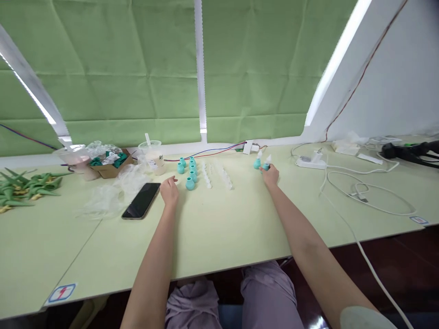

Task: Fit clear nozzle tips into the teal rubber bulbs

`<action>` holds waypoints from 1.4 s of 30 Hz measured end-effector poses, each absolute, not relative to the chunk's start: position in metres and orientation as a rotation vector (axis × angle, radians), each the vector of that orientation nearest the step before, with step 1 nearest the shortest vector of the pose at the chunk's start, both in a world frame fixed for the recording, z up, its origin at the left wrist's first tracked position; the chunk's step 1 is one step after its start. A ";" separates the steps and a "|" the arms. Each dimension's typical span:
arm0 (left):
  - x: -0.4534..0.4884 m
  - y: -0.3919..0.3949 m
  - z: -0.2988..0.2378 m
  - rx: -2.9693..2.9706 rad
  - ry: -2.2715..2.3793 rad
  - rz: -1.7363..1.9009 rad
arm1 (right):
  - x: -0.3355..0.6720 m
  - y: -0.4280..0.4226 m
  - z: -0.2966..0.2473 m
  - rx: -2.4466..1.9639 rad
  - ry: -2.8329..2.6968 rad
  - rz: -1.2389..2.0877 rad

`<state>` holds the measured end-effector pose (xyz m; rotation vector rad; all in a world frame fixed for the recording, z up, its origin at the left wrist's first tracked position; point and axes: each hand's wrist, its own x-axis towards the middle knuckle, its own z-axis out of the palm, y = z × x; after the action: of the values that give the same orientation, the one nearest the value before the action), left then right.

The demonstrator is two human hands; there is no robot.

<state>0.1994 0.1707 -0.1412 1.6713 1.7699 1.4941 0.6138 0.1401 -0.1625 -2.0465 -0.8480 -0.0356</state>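
My left hand (169, 191) rests on the pale green table (219, 228), fingers loosely curled, holding nothing, just left of a group of teal rubber bulbs (190, 172). Two rows of small white tips (216, 176) lie to the right of the bulbs. My right hand (270, 174) reaches further back and is closed on a teal bulb with a white tip (266, 163). A second assembled bulb with a tip (257, 162) stands just left of it.
A black phone (141, 200) lies left of my left hand beside crumpled clear plastic (109, 194). A cardboard box (111, 167), cups (154, 160) and green clips (24, 187) sit at the back left. A white power strip (310, 161) and cables (363, 192) spread at right.
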 end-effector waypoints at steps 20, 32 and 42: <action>0.198 0.167 -0.141 1.596 1.631 1.768 | 0.627 0.146 -0.175 -1.914 -0.874 0.085; 0.201 0.165 -0.138 1.637 1.648 1.689 | 0.566 0.115 -0.121 -1.589 -0.971 -0.480; 0.200 0.158 -0.134 1.653 1.524 1.803 | 0.420 0.110 -0.110 -1.411 -2.318 -0.315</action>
<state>0.1995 0.1580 -0.1337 1.6529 1.5240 1.8028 0.4200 0.1100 -0.1104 -1.4110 -2.3180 -0.3149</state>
